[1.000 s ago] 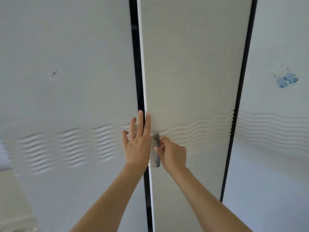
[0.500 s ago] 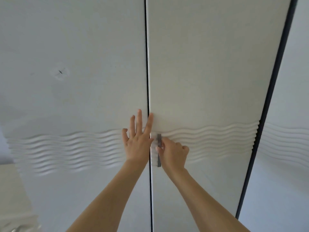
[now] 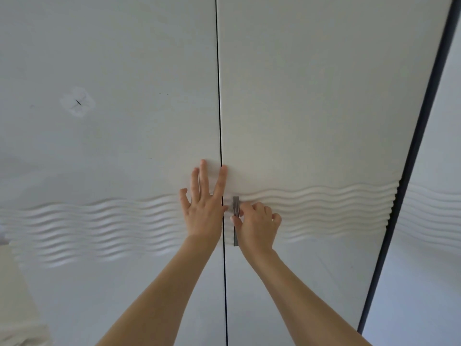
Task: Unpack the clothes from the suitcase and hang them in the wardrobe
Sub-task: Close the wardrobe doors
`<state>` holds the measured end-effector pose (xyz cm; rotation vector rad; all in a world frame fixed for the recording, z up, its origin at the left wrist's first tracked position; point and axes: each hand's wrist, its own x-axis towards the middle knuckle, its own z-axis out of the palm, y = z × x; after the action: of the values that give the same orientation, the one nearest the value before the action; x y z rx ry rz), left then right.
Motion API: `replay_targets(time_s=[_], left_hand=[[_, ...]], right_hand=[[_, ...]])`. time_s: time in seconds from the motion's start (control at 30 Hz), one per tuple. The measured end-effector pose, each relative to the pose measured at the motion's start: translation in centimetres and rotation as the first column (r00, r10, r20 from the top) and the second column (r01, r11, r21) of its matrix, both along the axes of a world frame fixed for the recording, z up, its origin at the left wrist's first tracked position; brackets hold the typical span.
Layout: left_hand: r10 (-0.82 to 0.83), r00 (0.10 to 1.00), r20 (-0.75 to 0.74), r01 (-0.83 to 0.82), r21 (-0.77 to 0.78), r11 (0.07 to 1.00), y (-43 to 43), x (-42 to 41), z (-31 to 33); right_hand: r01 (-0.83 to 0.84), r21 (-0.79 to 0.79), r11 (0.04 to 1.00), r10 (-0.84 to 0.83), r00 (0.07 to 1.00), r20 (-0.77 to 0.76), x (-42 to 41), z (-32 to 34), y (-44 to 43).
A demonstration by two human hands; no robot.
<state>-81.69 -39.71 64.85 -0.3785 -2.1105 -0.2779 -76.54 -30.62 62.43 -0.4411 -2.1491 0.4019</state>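
Wardrobe doors fill the view, white, each crossed by a band of wavy ridges. On the left door a small scuff sits at ten o'clock from the left grip. That grip is released: palm and straight fingers lie flat on the panel, and the forefinger tip reaches across the seam. At three o'clock from it, just past the seam, a slim metal handle stands upright on the middle door. The right grip grasps that handle, thumb laid on it and fingers curled. Farther right a dark gap parts the middle door from a third door. Neither suitcase nor clothes are in view, and the two near doors meet in a thin line, so they stand shut.

The step in hand looks like working the middle door by its handle while the flat palm steadies its neighbour. To do it well, I judge, the pull should run straight toward the body from the handle's middle. The palm should press evenly so the left door does not swing along. The forefinger should come off the seam first, or it may be nipped.
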Motion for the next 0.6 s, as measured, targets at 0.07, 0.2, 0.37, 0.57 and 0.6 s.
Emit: replay_targets(time_s=[0.07, 0.2, 0.37, 0.57, 0.6], left_hand=[[0.004, 1.000, -0.030, -0.004, 0.008, 1.000, 0.11, -0.17, -0.08], [0.014, 0.996, -0.084, -0.014, 0.008, 1.000, 0.18, -0.40, -0.15], [0.032, 0.995, -0.099, -0.031, 0.012, 0.999, 0.26, -0.47, -0.18], [0.046, 0.994, -0.100, -0.044, 0.022, 0.999, 0.22, -0.57, -0.08], [0.037, 0.995, -0.089, -0.035, 0.025, 0.999, 0.20, -0.54, 0.00]], right_hand=[[-0.002, -0.005, 1.000, 0.002, 1.000, 0.003, -0.17, 0.00, 0.04], [0.004, -0.012, 1.000, -0.004, 1.000, 0.015, -0.39, -0.11, -0.01], [0.006, -0.010, 1.000, -0.005, 1.000, 0.022, -0.17, -0.12, -0.05], [-0.016, -0.005, 1.000, 0.016, 0.997, 0.069, 0.35, 0.37, -0.09], [-0.018, -0.004, 1.000, 0.019, 0.996, 0.083, 0.42, 0.50, -0.10]])
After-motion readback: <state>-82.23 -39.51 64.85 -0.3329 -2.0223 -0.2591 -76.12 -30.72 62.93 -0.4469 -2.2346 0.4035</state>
